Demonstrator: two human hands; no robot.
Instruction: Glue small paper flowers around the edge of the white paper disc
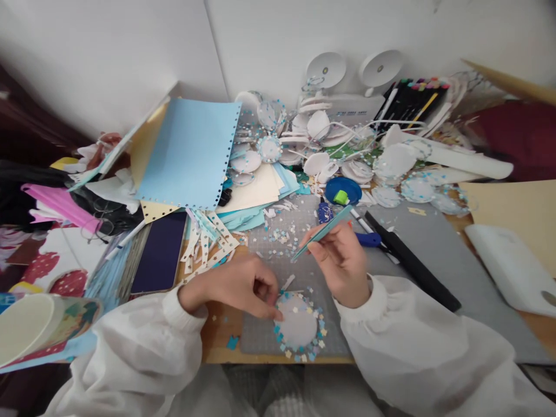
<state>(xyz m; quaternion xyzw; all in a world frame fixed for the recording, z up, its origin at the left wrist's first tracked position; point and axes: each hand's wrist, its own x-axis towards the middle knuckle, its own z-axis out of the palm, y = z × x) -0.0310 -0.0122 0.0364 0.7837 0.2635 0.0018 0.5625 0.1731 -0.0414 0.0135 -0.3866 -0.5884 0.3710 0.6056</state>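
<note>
A round white paper disc (299, 323), edged with small blue, white and cream star-shaped cut-outs, lies on the grey cutting mat (256, 339) near the table's front edge. My left hand (241, 286) is closed with its fingers curled, thumb and fingertip on the disc's left rim. Above and to the right, my right hand (341, 263) grips teal tweezers (328, 229) like a pen. Their tips point down and left, over loose little paper stars (282, 234) scattered on the mat. Whether the tips hold a piece is too small to tell.
More decorated discs (269, 149) pile up along the back. Light blue punched paper (189, 153) and paper strips lie left, beside a dark phone (160, 252). A blue lid (343, 191), black stick-like object (412, 260) and white device (512, 269) are right; a paper cup (26, 330) stands front left.
</note>
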